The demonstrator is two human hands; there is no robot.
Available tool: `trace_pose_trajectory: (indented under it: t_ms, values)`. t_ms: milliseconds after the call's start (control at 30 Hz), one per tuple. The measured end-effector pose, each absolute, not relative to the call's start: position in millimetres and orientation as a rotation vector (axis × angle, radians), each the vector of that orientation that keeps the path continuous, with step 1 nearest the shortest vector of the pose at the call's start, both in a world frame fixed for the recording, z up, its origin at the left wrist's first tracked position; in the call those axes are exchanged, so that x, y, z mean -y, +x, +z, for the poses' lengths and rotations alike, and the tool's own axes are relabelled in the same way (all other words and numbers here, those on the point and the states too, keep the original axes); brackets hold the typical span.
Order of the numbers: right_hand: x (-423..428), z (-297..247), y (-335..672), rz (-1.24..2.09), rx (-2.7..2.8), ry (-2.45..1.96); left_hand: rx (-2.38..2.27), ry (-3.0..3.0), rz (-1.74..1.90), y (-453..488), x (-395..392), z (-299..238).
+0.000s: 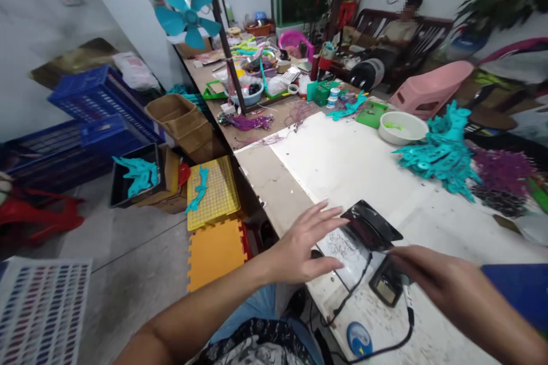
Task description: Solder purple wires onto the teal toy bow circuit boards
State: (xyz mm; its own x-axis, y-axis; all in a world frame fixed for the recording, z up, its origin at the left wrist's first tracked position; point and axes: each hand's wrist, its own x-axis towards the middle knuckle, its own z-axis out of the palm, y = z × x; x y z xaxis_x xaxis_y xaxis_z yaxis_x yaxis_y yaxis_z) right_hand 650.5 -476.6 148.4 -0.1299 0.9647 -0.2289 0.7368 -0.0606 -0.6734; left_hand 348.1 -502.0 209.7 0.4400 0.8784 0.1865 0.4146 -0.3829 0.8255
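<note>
My left hand reaches over the table's near edge, its fingers spread and holding nothing I can see. Beyond its fingertips is a glossy black tray-like piece. A whitish sheet with dark specks lies below that piece. My right hand is close behind a small black box with a pale window; its fingers are blurred and partly hidden, so their grip is unclear. Beside the box stands a light-coloured handle on a black cable, resembling a soldering iron. A round blue tin sits nearer me.
A pile of turquoise plastic parts and a white bowl stand at the far right. Purple wired pieces lie beyond. Left of the table are a yellow crate and cardboard boxes. A person sits at the back.
</note>
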Motion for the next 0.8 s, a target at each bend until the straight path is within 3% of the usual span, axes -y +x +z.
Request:
trace_pose_trajectory:
  t_ms: [67,133,267,467,600,800]
  values:
    - [448.5,174.0,599.1,1.034,2.306,-1.38,-0.958,1.88,0.72,351.3,465.8,203.8]
    - [412.3,181.6,553.9,0.886,2.408,-1.273,-0.926,1.58,0.599,338.3,431.7,180.4]
    - [315.1,145.5,497.5,0.695,2.378,-1.398,-0.876,0.983,0.449,262.8,358.9,115.9]
    - [172.9,79.3,429.3,0.538,2.653,-1.593,-1.146,0.891,0.38,140.7,255.7,52.6]
    - [100.6,66.8,392.1,0.239,2.858,-1.624,-1.207,0.795,0.385,121.4,204.6,32.5]
    - [-24.3,81.3,355.9,0.168,2.757,-1.841,-1.319,0.729,0.571,129.6,106.9,20.5]
